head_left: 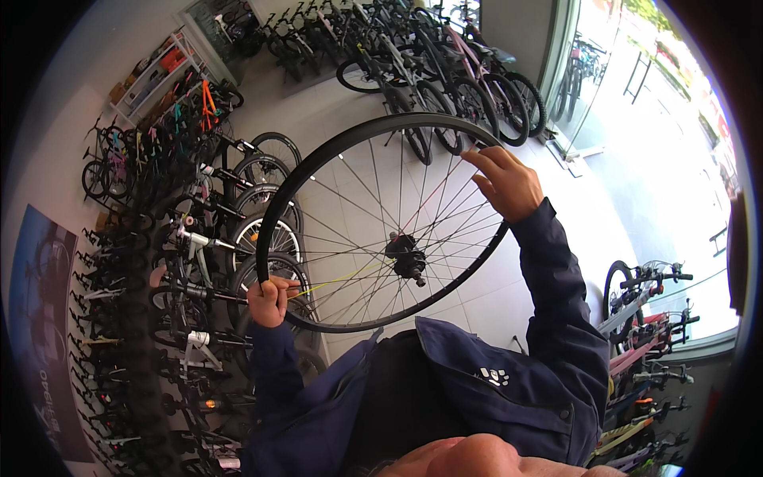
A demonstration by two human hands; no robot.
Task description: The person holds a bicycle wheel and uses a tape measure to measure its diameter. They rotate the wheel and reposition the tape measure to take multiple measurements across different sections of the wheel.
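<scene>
A bare bicycle wheel (421, 120), black-rimmed and without a tyre, is held up in front of my chest. Its black hub (406, 253) sits amid thin dark spokes. Among them a yellow spoke (342, 280) runs toward the lower left and a red spoke (429, 196) toward the upper right. My left hand (270, 300) is closed around the rim at the lower left, its fingers beside the yellow spoke's outer end. At the upper right my right hand (509, 183) curls over the rim, fingertips close to the red spoke's outer end.
Rows of parked bicycles (469, 95) line the back; more bicycles (270, 222) crowd the left side, and others (644, 318) stand at the lower right. A white shelf (151, 79) is at the far left. Beyond the right side is a glass door (584, 87). Pale tiles (342, 111) cover the floor.
</scene>
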